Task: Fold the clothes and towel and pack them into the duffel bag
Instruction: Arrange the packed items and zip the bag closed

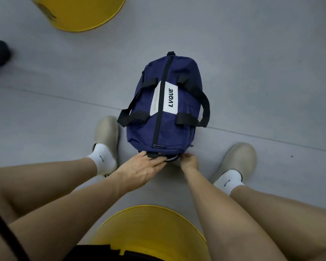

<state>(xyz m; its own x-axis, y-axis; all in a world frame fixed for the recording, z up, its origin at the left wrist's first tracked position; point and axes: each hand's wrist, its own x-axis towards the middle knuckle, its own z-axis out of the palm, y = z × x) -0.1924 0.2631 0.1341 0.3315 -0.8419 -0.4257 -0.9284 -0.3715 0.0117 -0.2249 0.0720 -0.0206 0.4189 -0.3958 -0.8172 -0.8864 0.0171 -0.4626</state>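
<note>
Duffel bag: was plain navy blue. Handles and zip: were black. Label: was white with black lettering, "LVQUE". Floor: was pale grey. Stool and second stool: were yellow. Clogs: were beige. Socks: were white with a small black mark. Shorts: were black.

Mid-floor: duffel bag, between left shoe and right shoe. At near end: left hand, right hand. Far left: stool.

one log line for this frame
duffel bag: on floor, top zipper shut | left hand: fingers pressed on bag's near end | right hand: pinching at bag's near end | clothes, towel: none visible
</note>
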